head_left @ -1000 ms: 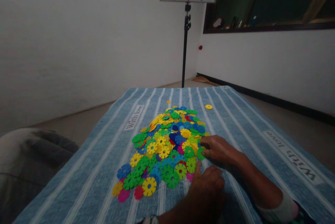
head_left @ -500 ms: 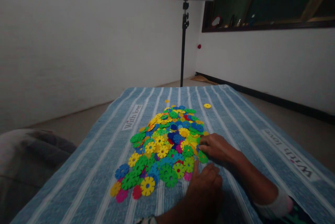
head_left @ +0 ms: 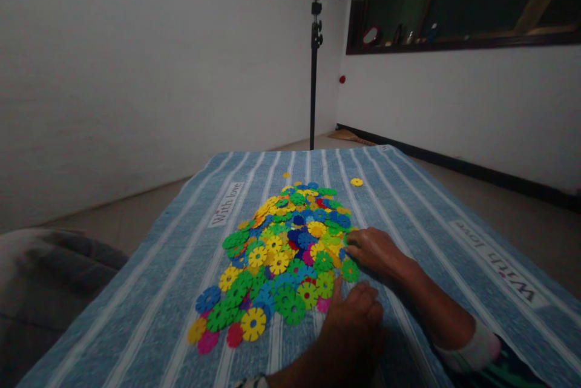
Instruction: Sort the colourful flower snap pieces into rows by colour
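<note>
White wall (head_left: 158,73) and light stand (head_left: 313,85) behind a striped blue cloth (head_left: 436,236); two hands at a pile of plastic discs (head_left: 278,262).
In the head view, the flower-edged discs lie heaped mid-cloth. The right hand (head_left: 370,247) touches the pile's right edge, fingers bent and nearly together; whether they grip a disc cannot be told. The left hand (head_left: 353,318) rests nearer, fingers curled, thumb pointing at the pile, its grip hidden. A green disc (head_left: 350,270) lies between them.
</note>
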Available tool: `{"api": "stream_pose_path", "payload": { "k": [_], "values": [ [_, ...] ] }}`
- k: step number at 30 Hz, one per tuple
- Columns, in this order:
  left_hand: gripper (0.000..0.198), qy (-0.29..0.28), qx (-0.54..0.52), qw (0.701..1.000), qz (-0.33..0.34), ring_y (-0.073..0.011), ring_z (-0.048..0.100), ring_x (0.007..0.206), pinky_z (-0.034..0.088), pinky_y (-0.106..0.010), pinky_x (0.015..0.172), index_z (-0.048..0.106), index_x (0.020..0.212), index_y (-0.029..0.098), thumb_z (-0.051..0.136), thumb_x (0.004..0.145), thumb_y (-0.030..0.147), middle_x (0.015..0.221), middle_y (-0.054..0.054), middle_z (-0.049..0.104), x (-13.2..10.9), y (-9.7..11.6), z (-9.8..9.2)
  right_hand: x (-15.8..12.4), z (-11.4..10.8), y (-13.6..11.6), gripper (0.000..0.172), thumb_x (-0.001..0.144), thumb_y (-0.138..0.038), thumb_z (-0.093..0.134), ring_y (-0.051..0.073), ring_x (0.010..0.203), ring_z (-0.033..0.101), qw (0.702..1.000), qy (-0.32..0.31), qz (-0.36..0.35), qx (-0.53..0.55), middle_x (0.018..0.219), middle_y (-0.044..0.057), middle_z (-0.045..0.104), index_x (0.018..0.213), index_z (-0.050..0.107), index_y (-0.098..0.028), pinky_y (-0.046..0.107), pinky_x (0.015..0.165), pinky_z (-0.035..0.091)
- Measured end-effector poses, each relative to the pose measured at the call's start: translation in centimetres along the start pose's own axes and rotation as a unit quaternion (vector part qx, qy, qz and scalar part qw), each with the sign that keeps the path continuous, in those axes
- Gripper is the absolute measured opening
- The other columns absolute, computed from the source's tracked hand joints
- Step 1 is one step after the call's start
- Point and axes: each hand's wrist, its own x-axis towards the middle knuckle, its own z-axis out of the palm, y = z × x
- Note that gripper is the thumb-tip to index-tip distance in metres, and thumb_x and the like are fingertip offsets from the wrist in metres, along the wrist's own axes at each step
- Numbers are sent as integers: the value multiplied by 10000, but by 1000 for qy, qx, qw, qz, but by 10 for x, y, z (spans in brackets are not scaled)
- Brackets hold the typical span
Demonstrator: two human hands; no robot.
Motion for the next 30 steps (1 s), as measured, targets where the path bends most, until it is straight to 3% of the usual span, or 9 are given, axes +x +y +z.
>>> {"api": "stream_pose_path", "payload": {
  "k": [13,19,30],
  "values": [
    [280,1,-15,1000,-1,-246,439,1298,161,-574,1147,565,1144,185,461,943,349,1322,-82,568,-1,-1,4,-2,-2,2,297,866,-412,543,186,751,655,999,-13,-37,8,842,60,740,771,722,-194,260,582,317],
    [252,-4,4,1000,-5,-230,484,1240,174,-560,1144,575,1106,178,468,939,334,1292,-80,579,-1,1,-1,0,5,-3,434,786,-557,616,251,855,666,999,2,-30,11,958,102,733,1013,702,-197,278,621,348],
    [252,-18,-6,1000,-14,-239,482,1245,180,-556,1141,579,1114,168,464,935,304,1295,-95,582,1,5,-8,1,6,-5,501,763,-479,657,272,964,641,997,-10,-52,48,1081,86,713,1184,615,-210,293,710,383]
  ]
}}
